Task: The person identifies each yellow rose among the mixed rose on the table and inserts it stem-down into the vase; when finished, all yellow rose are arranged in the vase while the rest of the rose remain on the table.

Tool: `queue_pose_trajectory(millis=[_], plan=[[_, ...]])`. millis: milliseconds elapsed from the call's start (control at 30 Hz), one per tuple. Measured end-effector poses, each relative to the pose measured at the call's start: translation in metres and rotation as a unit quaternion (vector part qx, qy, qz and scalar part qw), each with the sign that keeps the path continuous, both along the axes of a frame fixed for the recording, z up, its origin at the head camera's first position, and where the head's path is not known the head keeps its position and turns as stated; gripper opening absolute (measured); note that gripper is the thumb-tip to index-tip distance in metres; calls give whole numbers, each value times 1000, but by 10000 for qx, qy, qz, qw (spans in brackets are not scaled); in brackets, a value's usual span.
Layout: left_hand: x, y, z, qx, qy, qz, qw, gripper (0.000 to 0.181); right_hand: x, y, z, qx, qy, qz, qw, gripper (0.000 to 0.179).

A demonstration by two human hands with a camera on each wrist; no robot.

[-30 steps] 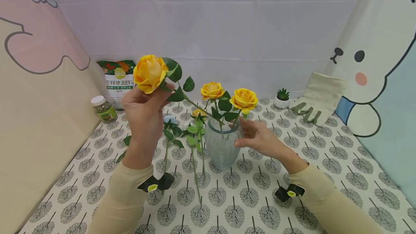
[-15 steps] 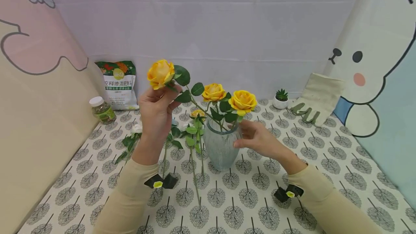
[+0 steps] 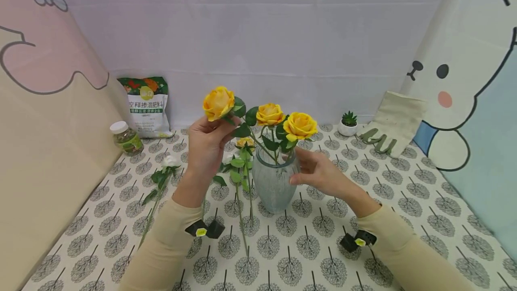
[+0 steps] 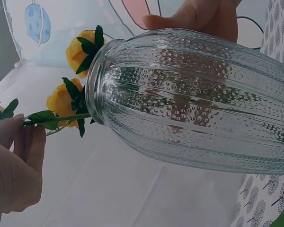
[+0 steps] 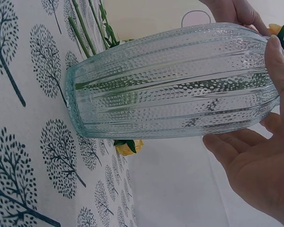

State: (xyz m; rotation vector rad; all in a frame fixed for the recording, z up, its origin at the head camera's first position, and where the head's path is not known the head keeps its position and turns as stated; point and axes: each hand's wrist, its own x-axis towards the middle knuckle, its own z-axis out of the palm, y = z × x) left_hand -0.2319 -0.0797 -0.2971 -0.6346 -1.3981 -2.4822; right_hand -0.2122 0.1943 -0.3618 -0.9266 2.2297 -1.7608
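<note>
Left hand [image 3: 208,146] pinches a full, leafy yellow rose [image 3: 218,103]; right hand [image 3: 323,173] grips a ribbed, dimpled glass vase [image 3: 274,187] that blurs the stems [image 3: 276,158] inside.

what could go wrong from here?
1. The vase could tip if the left hand pushes hard on the slanting stem; the right hand grips the vase high up.
2. The leaves below the held rose might snag the two roses standing close by in the vase.
</note>
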Motion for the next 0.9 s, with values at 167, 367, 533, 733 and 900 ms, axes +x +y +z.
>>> queue_pose_trajectory(millis=[167,367,533,733,900], plan=[[-1,5,-5,-160,-141,-182,9996,40,0,0,-1,-2,26,3,10000,95],[-1,10,-10,-408,-416,-221,9981,39,0,0,-1,1,42,-8,10000,92],[-4,13,-15,-827,-346,-166,9958,37,1,1,-1,109,69,-111,9999,90],[-7,18,-26,-1474,-506,-238,9875,31,2,1,-1,97,56,-120,9999,86],[-9,20,-32,-1615,-587,-386,9844,28,1,1,-1,49,41,-32,10000,86]])
